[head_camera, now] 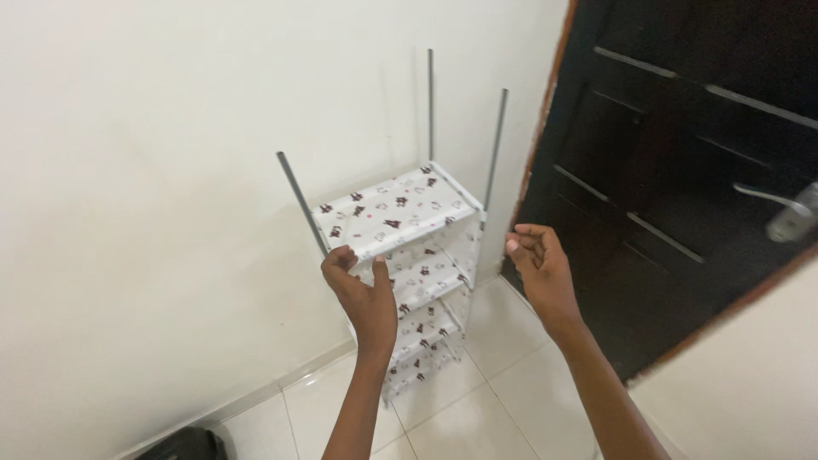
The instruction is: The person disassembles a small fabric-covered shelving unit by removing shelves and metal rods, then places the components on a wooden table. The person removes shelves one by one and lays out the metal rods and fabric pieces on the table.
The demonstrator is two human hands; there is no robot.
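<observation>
Touching shelf rack [400, 255]: left hand [362, 294]; right hand [541, 268] apart; three poles.

No packages, labels, signs or screens in view.
Inspected around the patterned shelf rack [400, 255] standing against the wall: nothing of that kind stands on its tiers, beside it on the floor, or on the surfaces to either side.
</observation>
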